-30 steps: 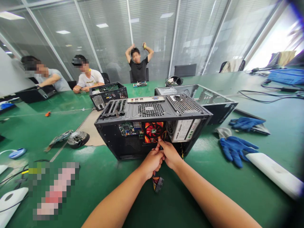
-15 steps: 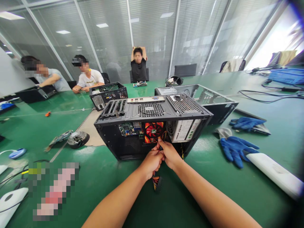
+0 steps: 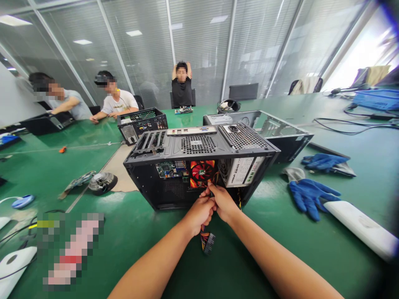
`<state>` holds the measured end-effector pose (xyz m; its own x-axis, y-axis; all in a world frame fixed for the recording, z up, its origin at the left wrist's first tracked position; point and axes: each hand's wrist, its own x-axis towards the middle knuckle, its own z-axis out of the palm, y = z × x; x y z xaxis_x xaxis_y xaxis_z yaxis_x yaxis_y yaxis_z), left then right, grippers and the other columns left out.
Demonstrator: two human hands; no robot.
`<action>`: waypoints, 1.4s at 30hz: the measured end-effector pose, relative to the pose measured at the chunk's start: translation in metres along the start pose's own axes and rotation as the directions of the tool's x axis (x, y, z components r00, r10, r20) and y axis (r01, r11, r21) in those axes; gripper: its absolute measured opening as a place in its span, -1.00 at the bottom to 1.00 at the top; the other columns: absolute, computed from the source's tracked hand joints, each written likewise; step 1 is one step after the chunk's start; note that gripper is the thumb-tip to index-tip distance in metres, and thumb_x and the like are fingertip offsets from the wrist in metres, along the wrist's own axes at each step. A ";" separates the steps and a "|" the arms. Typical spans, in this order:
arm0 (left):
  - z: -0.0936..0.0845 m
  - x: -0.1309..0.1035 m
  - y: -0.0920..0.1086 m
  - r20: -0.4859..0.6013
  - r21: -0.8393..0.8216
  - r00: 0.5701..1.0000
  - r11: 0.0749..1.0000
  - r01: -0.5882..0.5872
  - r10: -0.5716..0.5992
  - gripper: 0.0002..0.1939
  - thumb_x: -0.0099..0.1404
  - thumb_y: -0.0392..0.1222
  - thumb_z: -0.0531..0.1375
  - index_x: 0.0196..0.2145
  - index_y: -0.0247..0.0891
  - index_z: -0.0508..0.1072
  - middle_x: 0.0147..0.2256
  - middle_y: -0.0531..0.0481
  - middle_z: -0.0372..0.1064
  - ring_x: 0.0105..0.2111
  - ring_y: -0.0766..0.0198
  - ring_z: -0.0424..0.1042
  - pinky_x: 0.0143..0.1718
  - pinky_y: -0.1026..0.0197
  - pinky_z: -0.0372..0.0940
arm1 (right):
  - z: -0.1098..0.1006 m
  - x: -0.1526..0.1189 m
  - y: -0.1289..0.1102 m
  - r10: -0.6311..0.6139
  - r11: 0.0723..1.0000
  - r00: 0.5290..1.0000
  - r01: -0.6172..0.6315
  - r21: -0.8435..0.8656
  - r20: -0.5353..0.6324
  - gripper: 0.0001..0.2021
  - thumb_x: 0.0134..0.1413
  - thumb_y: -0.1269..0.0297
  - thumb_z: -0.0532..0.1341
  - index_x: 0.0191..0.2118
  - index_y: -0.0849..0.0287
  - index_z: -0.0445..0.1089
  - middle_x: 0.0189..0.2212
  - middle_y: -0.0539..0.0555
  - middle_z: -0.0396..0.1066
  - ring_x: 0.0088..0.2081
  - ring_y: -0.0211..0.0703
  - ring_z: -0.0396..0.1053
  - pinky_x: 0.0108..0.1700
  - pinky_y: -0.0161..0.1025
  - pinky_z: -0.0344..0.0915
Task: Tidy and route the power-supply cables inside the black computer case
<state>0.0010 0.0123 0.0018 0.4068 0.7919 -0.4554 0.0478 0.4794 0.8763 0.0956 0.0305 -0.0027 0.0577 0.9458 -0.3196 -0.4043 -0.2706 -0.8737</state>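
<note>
Nearest the edge of the green table [image 3: 131, 232], two bare forearms are reaching forward and meeting at the open side of a black computer case [image 3: 199, 166] lying on its side. The left hand [image 3: 199, 211] is closing its fingers around a bundle of wires [image 3: 205, 232], whose multi-coloured connector [image 3: 207, 241] is hanging just below the wrist, close above the tabletop. The right hand [image 3: 222, 203] is pressing against the left, fingers curled and pinching the same wires where they are running into the case — right under the red cooling fan [image 3: 202, 172]. Beside the fan a grey power supply [image 3: 241, 170] is sitting in the case's right end, a green circuit board [image 3: 170, 168] showing to the fan's left. Off to the right, blue gloves [image 3: 308, 195] are lying on the table near a white panel [image 3: 361, 228]; to the left, a round black part [image 3: 102, 182] is resting on a brown sheet. Behind — a second, empty case [image 3: 268, 133] and a smaller black one [image 3: 141, 122]. At the far side three people are sitting, one with arms raised behind the head.
</note>
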 end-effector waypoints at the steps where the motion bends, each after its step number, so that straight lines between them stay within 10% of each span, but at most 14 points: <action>1: 0.000 0.000 -0.001 -0.004 0.006 1.000 1.000 -0.008 0.008 -0.72 0.20 -0.02 0.04 -0.54 -0.24 0.16 -0.74 0.26 -0.11 -0.81 0.55 -0.17 -0.75 0.39 -0.27 | 0.000 0.000 0.000 0.000 1.000 1.000 0.000 -0.002 -0.002 -0.70 -0.01 0.09 0.17 -0.55 0.20 0.23 -0.60 0.07 0.42 -0.76 -0.38 0.16 -0.79 -0.43 -0.07; 42: 0.001 0.000 -0.002 -0.024 0.006 0.999 1.000 -0.024 0.024 -0.75 0.21 -0.05 0.04 -0.52 -0.25 0.17 -0.72 0.27 -0.11 -0.80 0.55 -0.16 -0.74 0.39 -0.27 | 0.001 -0.001 0.000 -0.003 1.000 1.000 0.003 -0.017 -0.019 -0.71 -0.04 0.08 0.18 -0.58 0.18 0.22 -0.64 0.05 0.39 -0.75 -0.36 0.14 -0.78 -0.41 -0.11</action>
<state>0.0017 0.0108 -0.0002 0.3860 0.8118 -0.4380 0.0433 0.4584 0.8877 0.0943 0.0302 -0.0019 0.0766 0.9429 -0.3241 -0.3885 -0.2711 -0.8806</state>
